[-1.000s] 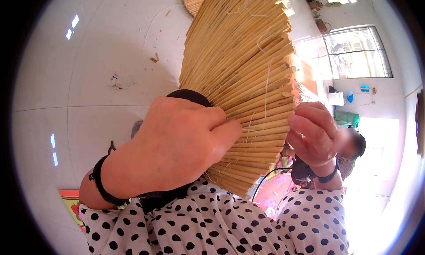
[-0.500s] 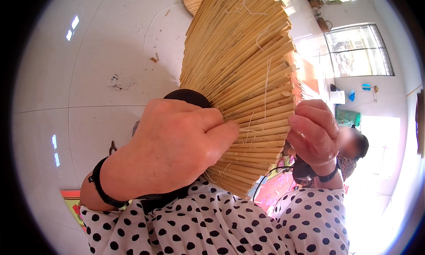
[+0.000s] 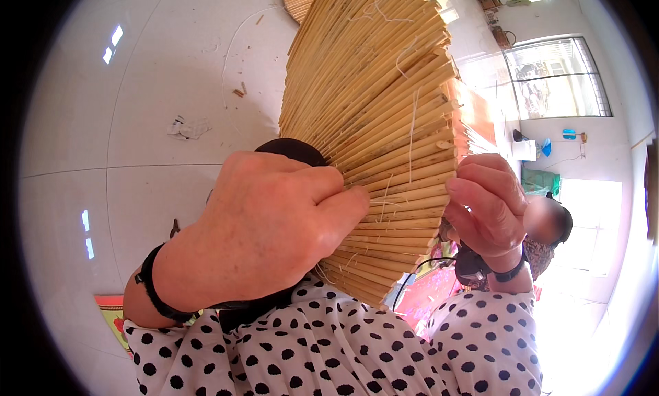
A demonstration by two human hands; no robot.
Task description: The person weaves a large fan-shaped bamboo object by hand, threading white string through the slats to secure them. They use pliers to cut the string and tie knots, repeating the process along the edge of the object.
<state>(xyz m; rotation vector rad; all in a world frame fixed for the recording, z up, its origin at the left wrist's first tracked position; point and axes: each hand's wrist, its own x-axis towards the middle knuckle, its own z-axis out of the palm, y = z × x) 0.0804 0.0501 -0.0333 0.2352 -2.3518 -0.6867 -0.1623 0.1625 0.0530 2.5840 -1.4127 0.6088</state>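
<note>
The stick mat point(image 3: 384, 121) appeared mostly bound, its loose threads point(image 3: 412, 138) left untrimmed. It filled the frame's upper centre, long axis running top to bottom, cut ends facing right. The left hand point(image 3: 271, 224) curled against it, hold unclear; the right hand point(image 3: 489, 202) pinched its right edge.

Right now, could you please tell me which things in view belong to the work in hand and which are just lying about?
Work in hand: stick mat, white threads on it.
Apparently just lying about: crumpled white scrap, small brown bits, both on the floor.
</note>
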